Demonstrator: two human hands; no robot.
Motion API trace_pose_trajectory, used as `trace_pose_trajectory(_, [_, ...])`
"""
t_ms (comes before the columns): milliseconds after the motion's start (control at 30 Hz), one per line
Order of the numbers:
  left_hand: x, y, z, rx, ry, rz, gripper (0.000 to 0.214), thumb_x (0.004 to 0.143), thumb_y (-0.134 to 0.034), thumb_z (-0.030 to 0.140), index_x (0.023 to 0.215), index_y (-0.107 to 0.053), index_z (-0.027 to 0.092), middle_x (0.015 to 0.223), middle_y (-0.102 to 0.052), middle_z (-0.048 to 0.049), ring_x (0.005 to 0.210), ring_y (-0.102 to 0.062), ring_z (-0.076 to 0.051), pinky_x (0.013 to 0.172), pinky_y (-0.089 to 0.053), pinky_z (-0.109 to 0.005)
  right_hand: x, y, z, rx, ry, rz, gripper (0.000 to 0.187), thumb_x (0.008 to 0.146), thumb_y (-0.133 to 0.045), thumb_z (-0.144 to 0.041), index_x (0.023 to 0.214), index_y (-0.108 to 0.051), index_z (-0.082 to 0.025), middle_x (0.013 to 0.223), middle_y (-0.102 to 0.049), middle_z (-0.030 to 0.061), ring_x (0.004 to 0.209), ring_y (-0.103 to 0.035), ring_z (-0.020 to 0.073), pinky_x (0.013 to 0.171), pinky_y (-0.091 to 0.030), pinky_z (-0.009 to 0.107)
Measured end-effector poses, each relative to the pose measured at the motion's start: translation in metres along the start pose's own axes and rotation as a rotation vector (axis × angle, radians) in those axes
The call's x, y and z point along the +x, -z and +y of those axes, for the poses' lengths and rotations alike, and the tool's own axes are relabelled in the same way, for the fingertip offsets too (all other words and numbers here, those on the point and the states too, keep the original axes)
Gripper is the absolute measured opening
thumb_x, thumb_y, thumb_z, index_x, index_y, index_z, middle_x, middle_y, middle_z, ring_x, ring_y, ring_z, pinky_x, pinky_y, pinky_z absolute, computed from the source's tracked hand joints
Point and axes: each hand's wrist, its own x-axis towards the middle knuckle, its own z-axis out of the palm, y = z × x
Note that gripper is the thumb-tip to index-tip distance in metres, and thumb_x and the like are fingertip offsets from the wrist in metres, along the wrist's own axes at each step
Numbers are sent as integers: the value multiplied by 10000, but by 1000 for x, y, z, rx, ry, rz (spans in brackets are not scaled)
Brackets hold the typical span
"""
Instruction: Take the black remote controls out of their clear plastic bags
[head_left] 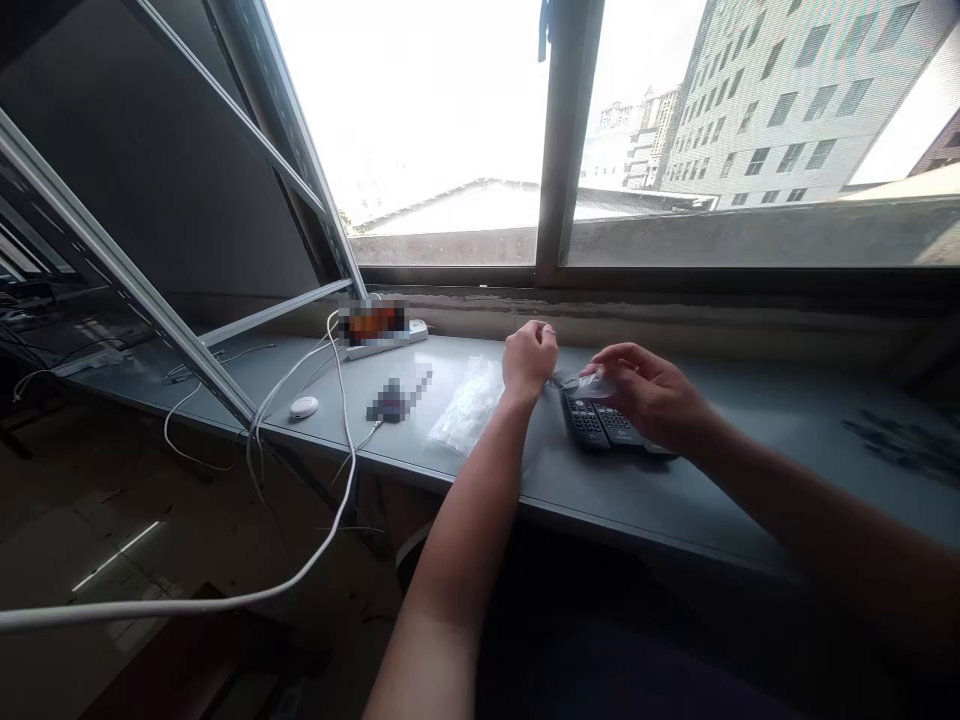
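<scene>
My right hand (654,392) pinches a small clear plastic bag (592,384) between thumb and fingers. Just left of it, my left hand (530,357) is curled closed with its back partly toward me; whatever its fingers hold, if anything, is hidden. A dark strip shows beside the bag, close to the left wrist. Under the bag and the right hand lie black keypad devices (590,424), side by side on the grey table (555,480), partly covered by the hand. To the left of my left forearm lies a heap of clear plastic bags (469,408).
A white round object (304,407) and a blurred-out item (394,402) with a cable lie leftward. Behind them sits a white power strip (390,340). White cables (330,530) loop over the front edge near a metal frame (142,280). Dark pieces (900,440) lie far right.
</scene>
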Motion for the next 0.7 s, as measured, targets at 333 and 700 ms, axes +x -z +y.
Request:
trace_pose_trajectory(333, [2,-3,-6,38,75,-60,257,1109,-571,335,1140,-803,230,1247,-854,-98,1186,-762,-241,1022,-526,-311,0,2,3,-124,74,74,242,961,-899,-526,1047,-835,-309,967,-725,31,811,-685,200,720,-679,339])
trace_pose_trajectory(700, [6,-6,-13,61,125,-114,287,1108,-578,389,1186,-799,223,1258,-851,-119,1213,-765,-265,1026,-528,-331,3,3,-9,203,-113,41,229,924,-951,-424,1061,-814,-300,903,-708,5,880,-736,236,992,-712,686])
